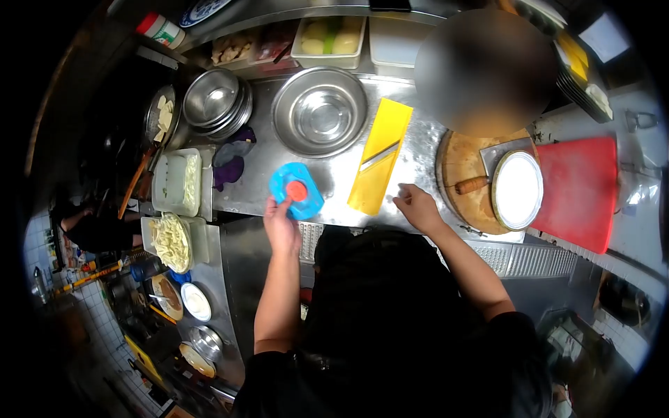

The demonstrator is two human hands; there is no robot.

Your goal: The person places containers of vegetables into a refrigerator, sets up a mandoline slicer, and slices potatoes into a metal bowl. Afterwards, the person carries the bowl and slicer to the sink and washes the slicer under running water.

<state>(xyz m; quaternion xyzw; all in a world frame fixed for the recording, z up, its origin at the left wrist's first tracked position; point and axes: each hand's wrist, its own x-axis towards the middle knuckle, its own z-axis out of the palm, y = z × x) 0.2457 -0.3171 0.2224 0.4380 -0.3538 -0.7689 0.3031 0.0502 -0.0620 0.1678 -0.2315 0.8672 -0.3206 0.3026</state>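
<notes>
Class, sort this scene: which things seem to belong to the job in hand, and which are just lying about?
Likely in the job:
blue holder, gripped by its red knob in the left hand
yellow slicer, lying near the right hand

Apparently just lying about:
red board
wooden-handled cleaver
stacked steel bowls

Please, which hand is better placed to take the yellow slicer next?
Probably the right hand: it is close beside the yellow slicer and looks free, while the left hand holds the blue guard.
</notes>
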